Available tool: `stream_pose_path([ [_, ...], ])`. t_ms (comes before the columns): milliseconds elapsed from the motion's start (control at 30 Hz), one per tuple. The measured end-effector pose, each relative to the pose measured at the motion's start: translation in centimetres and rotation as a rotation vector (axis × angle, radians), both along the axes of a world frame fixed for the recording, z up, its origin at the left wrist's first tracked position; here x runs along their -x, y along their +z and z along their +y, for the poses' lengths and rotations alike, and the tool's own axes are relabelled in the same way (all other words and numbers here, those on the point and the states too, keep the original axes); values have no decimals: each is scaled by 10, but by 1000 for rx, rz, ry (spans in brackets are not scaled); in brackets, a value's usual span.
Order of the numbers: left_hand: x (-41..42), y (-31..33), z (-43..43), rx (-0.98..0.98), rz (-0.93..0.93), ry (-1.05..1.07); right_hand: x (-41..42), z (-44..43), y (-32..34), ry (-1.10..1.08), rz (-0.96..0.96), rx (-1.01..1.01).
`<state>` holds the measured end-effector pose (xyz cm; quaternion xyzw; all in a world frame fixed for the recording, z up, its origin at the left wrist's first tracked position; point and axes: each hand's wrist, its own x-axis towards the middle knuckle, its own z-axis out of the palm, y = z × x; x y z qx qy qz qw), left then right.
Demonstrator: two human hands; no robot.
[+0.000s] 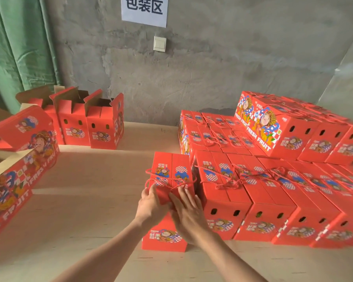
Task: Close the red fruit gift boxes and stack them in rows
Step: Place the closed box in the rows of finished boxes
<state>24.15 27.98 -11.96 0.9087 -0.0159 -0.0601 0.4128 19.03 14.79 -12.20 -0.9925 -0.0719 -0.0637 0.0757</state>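
The closed red gift box (165,160) is seen standing on the wooden table (90,200), just left of the front row of closed boxes (273,202), with a narrow gap left between them. Both hands are placed on its near end. The right hand (186,212) is laid flat on the lid, fingers straight and spread. The left hand (150,202) is set on the near-left corner, fingers fairly straight, pressing rather than clutching. The twisted cord handles (163,181) are draped loosely across the lid.

The box is judged to be corrugated card: stiff in the walls, softer along the lid's centre seam, so a hard press there could buckle it. The printed surface looks smooth and may slip under flat palms. Its weight cannot be told, so a loaded box should be assumed. A firmer hold would be had on the two long side walls, low down, or under the base. The cords are thin and slack and are better left alone for a short slide. A second tier (283,127) is already laid further back, and open boxes (86,127) are waiting at the far left.
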Motion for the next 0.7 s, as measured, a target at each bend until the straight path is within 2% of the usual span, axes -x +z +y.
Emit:
stream_pose_path([
  [167,1,-8,-2,-57,-51,-24,-6,-4,-10,47,-62,38],
  [367,-5,-6,6,-166,-157,-127,-23,-6,-3,73,26,40],
  [467,-8,2,14,-352,-298,-212,-34,-1,0,-15,85,45],
  [533,-1,5,25,-397,-480,-299,-30,16,-6,-101,-32,53],
  [600,4,2,38,-341,-601,-397,-21,41,-18,-199,-178,38],
  [700,1,0,57,-314,-564,-525,-16,66,-33,-239,-266,-35],
])
